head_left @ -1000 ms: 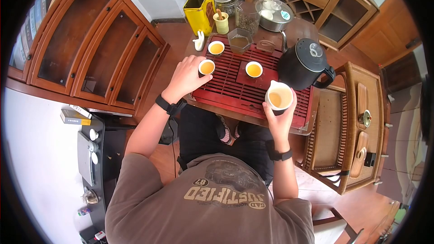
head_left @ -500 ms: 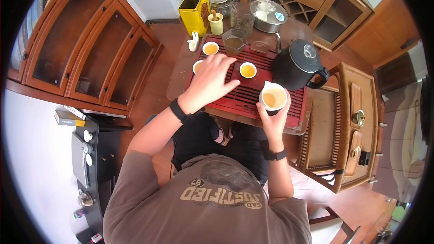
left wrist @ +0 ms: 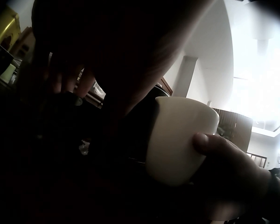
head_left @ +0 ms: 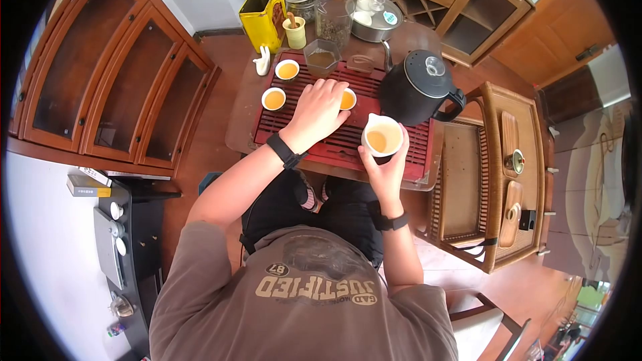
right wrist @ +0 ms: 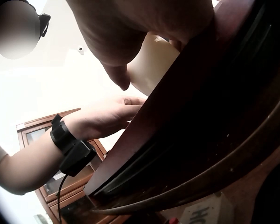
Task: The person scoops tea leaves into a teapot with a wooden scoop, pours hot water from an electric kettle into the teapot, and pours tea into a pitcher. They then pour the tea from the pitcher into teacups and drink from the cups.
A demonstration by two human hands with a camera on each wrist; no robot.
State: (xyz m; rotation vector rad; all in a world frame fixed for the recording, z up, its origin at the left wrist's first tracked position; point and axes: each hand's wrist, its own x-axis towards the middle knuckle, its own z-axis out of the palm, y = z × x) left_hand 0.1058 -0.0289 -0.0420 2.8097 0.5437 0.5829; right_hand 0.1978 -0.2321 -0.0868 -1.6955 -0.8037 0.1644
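Observation:
My right hand (head_left: 386,167) holds a white pitcher (head_left: 374,125) upright near the front right of the red slatted tea tray (head_left: 334,150); some tea shows inside. In the left wrist view, the thumb lies along the pitcher's pale wall (left wrist: 179,140). My left hand (head_left: 314,112) is at a white teacup (head_left: 349,100) of amber tea, thumb on the near side and fingers on the far side, covering its left part. Two more filled teacups stand at the tray's left: a nearer cup (head_left: 273,99) and a farther cup (head_left: 287,70).
A black kettle (head_left: 420,87) stands at the tray's right. Behind are a hexagonal glass vessel (head_left: 322,59), a yellow tin (head_left: 263,19), lidded jar (head_left: 301,1) and lidded steel pot (head_left: 374,19). A small white figurine (head_left: 262,60) sits left of the tray. A rattan cart (head_left: 495,180) stands right.
My left hand has left the nearer left teacup and moved right across the tray to the teacup at centre. My right hand keeps holding the pitcher in about the same place.

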